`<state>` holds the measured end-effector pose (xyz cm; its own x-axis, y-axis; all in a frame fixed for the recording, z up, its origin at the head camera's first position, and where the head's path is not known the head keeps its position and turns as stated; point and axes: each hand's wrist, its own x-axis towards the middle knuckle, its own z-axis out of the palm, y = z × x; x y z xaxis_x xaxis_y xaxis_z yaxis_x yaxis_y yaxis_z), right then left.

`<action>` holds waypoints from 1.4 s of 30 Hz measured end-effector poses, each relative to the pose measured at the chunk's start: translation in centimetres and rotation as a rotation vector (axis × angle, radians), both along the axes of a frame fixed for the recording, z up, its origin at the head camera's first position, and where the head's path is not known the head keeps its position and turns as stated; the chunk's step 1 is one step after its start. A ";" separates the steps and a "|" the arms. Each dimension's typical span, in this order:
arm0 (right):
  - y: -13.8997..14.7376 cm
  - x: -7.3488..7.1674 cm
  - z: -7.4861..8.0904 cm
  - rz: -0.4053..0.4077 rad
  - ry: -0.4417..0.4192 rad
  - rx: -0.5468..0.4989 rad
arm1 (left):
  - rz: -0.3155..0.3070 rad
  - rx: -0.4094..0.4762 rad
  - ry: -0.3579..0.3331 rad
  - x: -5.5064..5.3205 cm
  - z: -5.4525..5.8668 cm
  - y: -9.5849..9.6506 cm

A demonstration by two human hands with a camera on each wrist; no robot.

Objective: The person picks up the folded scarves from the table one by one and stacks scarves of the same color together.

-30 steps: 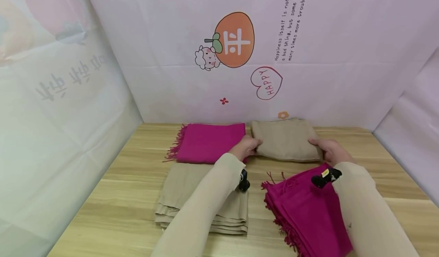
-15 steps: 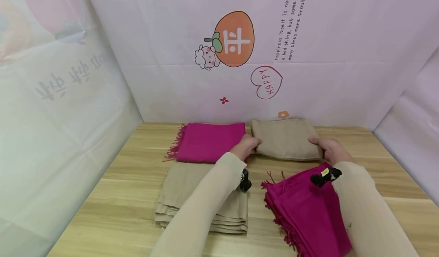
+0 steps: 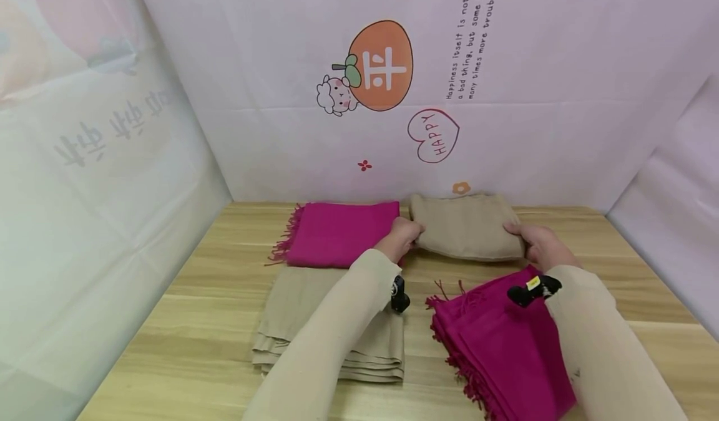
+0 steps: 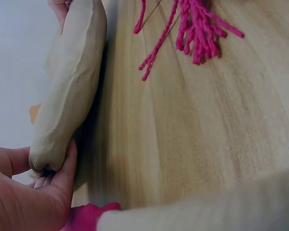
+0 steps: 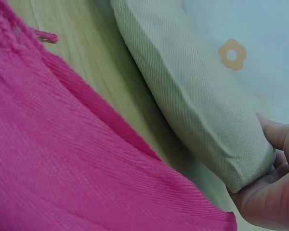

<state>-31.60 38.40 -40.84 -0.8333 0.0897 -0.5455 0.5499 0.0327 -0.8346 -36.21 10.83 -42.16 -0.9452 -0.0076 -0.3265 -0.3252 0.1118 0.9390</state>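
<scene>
A folded beige scarf (image 3: 469, 227) lies at the back right of the table against the wall sheet. My left hand (image 3: 400, 239) pinches its near left corner, thumb above and fingers beneath. At the opposite end, my right hand (image 3: 542, 245) grips the near right corner the same way. Both wrist views show the scarf's thick near edge raised off the wood, with a dark shadow under it. Beside the left hand is a folded magenta scarf (image 3: 342, 234) with fringe on its left end. A second magenta scarf (image 3: 494, 340), loosely folded, lies below the right forearm.
Another folded beige scarf (image 3: 303, 302), in layers, lies front left, partly hidden under the left sleeve (image 3: 337, 327). A printed white sheet (image 3: 281, 96) rises behind the wooden table (image 3: 185, 321) and along both its sides. Fringe (image 4: 197, 33) spreads over the wood.
Both hands keep the same hold on the beige scarf. Its near edge sits very slightly higher, and the head view has shifted a little.
</scene>
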 end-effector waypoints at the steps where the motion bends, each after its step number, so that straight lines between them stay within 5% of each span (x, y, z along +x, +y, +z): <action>1: 0.0 0.0 0.1 -0.008 0.007 -0.017 | 0.001 -0.010 0.000 0.0 0.1 -0.1; 7: -0.5 -0.3 0.3 -0.071 0.045 -0.217 | -0.012 -0.015 -0.019 -0.8 -0.2 -0.3; 8: -0.5 -0.4 0.4 -0.075 0.046 -0.249 | -0.019 -0.014 0.001 -1.6 -1.1 -0.1; 11: -0.6 -0.4 0.5 -0.076 0.050 -0.296 | -0.043 -0.037 0.012 -2.2 -1.4 -0.1; 13: -0.6 -0.3 0.5 -0.059 0.053 -0.287 | -0.045 -0.037 0.016 -1.8 -0.9 -0.3; 15: -0.6 0.0 0.6 -0.049 0.057 -0.253 | -0.033 -0.058 0.011 0.0 1.1 -0.5; 19: -0.6 0.2 0.7 -0.037 0.069 -0.267 | -0.030 -0.052 0.041 1.0 1.8 -0.8; 22: -0.5 0.0 0.8 -0.032 0.070 -0.340 | -0.040 -0.012 0.053 0.4 1.3 -0.9; 42: -1.4 1.0 1.9 -0.025 0.103 -0.402 | -0.101 0.057 0.104 1.1 2.4 -2.3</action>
